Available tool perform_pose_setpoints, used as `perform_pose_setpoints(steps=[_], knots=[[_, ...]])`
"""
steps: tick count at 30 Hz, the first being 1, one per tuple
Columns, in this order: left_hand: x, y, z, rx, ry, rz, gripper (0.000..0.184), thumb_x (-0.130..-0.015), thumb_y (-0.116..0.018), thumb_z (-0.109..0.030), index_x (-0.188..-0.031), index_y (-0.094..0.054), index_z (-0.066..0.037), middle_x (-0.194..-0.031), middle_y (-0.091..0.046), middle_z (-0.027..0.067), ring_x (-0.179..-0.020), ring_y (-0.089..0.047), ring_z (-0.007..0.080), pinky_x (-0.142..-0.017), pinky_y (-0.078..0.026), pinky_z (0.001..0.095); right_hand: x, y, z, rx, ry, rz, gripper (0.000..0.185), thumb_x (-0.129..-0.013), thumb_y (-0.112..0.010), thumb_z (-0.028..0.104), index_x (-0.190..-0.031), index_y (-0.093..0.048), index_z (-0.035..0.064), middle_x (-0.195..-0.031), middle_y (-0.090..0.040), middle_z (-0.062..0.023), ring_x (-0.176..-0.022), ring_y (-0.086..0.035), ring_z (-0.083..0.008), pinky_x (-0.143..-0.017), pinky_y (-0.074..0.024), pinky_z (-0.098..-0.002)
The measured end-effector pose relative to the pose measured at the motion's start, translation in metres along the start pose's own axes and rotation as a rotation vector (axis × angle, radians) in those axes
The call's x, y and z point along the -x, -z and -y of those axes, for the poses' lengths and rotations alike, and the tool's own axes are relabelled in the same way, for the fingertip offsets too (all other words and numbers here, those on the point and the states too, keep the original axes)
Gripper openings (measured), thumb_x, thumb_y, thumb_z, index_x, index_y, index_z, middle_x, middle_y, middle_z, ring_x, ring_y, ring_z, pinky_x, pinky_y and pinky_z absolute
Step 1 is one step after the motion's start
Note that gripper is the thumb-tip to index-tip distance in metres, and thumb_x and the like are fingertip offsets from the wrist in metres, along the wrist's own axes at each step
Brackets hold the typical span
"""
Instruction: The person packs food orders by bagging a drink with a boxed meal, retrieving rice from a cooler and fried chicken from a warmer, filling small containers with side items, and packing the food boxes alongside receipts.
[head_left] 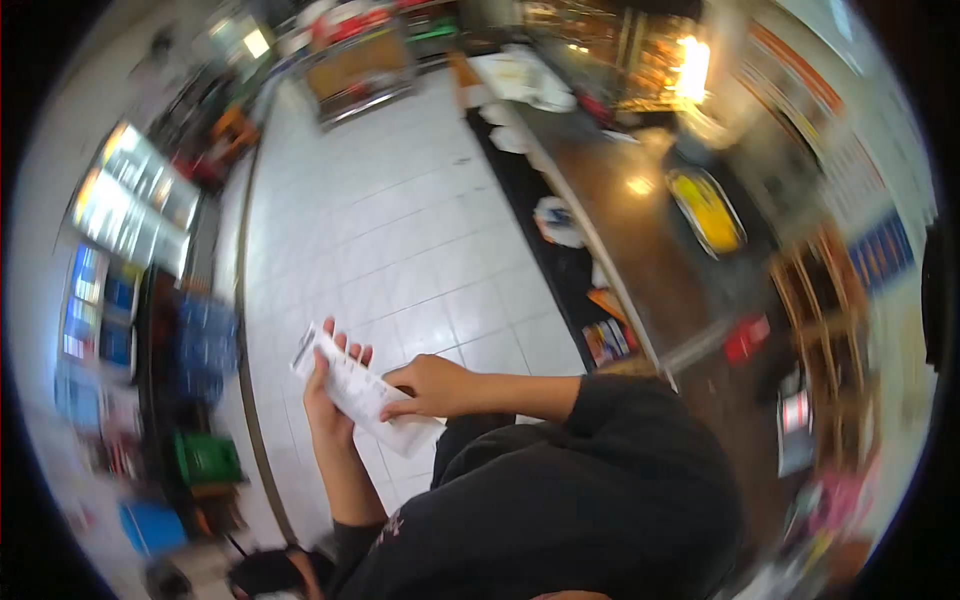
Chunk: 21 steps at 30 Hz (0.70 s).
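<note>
A long white paper slip point(352, 388) with faint dark print, much like a receipt, slants across in front of my body. My left hand point(328, 392) is closed around its upper left part, with the thumb on top and the fingertips showing past the far edge. Over the lower right part, my right hand point(430, 386) is closed with thumb and fingers on the paper. The slip's loose end hangs below my right hand, near my dark shirt. Motion blur makes the print unreadable.
To the right runs a brown counter point(600, 180) with a tray of yellow food point(705, 212) and a wooden rack point(820, 310). On the left stand blue water bottles point(207, 345) and a green bin point(207, 458). A cart point(360, 75) stands far ahead on white tiles.
</note>
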<state>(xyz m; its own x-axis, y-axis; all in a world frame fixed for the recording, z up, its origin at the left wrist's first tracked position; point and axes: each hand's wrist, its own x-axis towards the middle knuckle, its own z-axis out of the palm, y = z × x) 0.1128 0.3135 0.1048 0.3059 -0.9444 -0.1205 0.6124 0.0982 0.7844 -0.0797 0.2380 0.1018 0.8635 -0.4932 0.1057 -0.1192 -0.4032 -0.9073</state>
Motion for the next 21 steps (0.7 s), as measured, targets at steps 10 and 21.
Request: perform_pose_setpoints(steps=[10,21], knots=[[-0.369,-0.016,-0.143,0.125,-0.228,0.245,0.057,-0.106,-0.047,-0.034,-0.151,-0.035,-0.002,-0.115,-0.062,0.0071,-0.098,-0.064,0.0197,-0.103,-0.051,0.049,-0.174,0.199,-0.313,0.15,-0.392,-0.217,0.028,-0.096,-0.064,0.026,-0.105,-0.068,-0.001,-0.097,-0.07,-0.0171,-0.088,-0.068,-0.0258,-0.08,-0.0536,-0.036],[-0.738,-0.055,-0.192,0.159,-0.182,0.535,0.063,-0.106,-0.043,-0.042,-0.152,-0.031,-0.001,-0.115,-0.062,0.0105,-0.107,-0.064,0.0261,-0.1,-0.052,0.0553,-0.021,0.313,-0.57,0.246,-1.641,0.215,0.051,-0.098,-0.052,0.045,-0.12,-0.064,0.0006,-0.122,-0.066,-0.0207,-0.115,-0.063,-0.0387,-0.095,-0.0503,-0.0472]])
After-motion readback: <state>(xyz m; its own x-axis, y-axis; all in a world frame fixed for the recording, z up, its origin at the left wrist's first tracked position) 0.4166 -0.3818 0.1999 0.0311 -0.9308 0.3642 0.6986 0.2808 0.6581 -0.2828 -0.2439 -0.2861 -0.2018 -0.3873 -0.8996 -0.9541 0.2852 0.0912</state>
